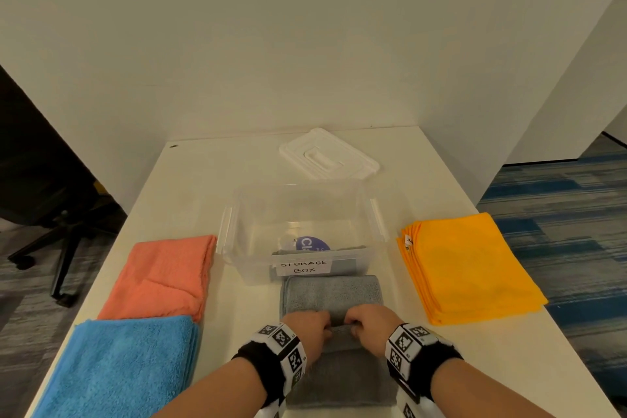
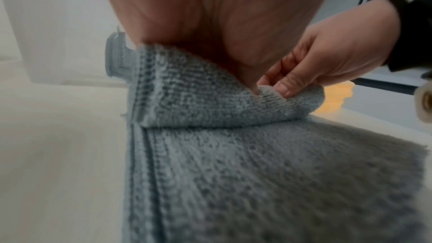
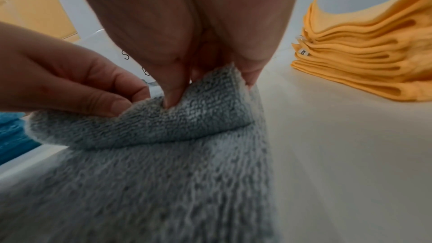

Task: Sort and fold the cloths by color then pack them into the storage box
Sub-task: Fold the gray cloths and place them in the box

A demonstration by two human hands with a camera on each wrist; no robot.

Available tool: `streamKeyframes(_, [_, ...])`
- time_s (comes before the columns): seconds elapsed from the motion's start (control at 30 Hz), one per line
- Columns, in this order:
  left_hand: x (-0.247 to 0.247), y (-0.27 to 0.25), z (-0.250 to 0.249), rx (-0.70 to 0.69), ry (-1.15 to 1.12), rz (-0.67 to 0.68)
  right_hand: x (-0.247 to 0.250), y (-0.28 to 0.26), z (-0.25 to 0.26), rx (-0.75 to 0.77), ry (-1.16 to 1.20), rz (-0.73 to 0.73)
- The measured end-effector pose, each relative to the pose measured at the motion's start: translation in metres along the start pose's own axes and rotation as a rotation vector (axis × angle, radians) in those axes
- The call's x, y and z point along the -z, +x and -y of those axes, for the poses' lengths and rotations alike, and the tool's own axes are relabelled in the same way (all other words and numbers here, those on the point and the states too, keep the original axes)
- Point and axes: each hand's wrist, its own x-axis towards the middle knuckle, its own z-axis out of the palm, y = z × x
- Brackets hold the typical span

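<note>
A grey cloth (image 1: pixel 334 295) lies lengthwise on the white table (image 1: pixel 475 366) just in front of the clear storage box (image 1: pixel 237 258). My left hand (image 1: pixel 314 327) and right hand (image 1: pixel 364 321) sit side by side over its middle, each pinching a raised fold of it. In the left wrist view the grey cloth (image 2: pixel 257 182) curls up under my left hand (image 2: pixel 245 73), with the right hand (image 2: pixel 301 77) pinching beside it. The right wrist view shows the right hand (image 3: pixel 187 88) and left hand (image 3: pixel 103 91) on the grey cloth (image 3: pixel 163 182). Another grey cloth (image 1: pixel 349 249) lies inside the box.
A pink cloth (image 1: pixel 163 276) and a blue cloth (image 1: pixel 118 366) lie at the left. A stack of orange cloths (image 1: pixel 471 265) sits at the right, also seen as orange cloths (image 3: pixel 364 58). The white lid (image 1: pixel 327 154) lies behind the box. An office chair (image 1: pixel 51 214) stands off the table's left.
</note>
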Motion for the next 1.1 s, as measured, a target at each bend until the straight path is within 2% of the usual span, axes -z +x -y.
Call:
streamKeyframes(0.3, [0.016, 0.004, 0.008, -0.073, 0.006, 0.005, 0.011, 0.003, 0.004, -0.052, 0.004, 0.083])
streamKeyframes(0.47, [0.020, 0.000, 0.013, -0.103, 0.055, 0.015, 0.015, 0.003, 0.004, -0.054, 0.035, 0.074])
streamKeyframes(0.53, [0.021, -0.003, 0.009, -0.130, 0.132, -0.063, 0.018, 0.003, 0.005, -0.047, 0.020, 0.074])
streamKeyframes(0.63, [0.019, -0.013, -0.004, -0.299, 0.225, -0.263, 0.019, 0.006, 0.010, -0.071, -0.025, 0.073])
streamKeyframes(0.7, [0.012, -0.022, -0.016, -0.343, 0.281, -0.242, 0.014, 0.010, 0.014, -0.082, -0.072, 0.056])
streamKeyframes(0.8, [0.000, -0.025, -0.026, -0.291, 0.330, -0.214, 0.008, 0.012, 0.016, -0.115, -0.106, -0.026])
streamKeyframes(0.87, [-0.004, -0.025, -0.026, -0.259, 0.335, -0.241, 0.008, 0.009, 0.015, -0.121, -0.131, -0.066])
streamKeyframes(1.1, [-0.004, -0.017, -0.021, -0.189, 0.185, -0.277, -0.001, -0.009, 0.032, 0.024, -0.347, -0.124])
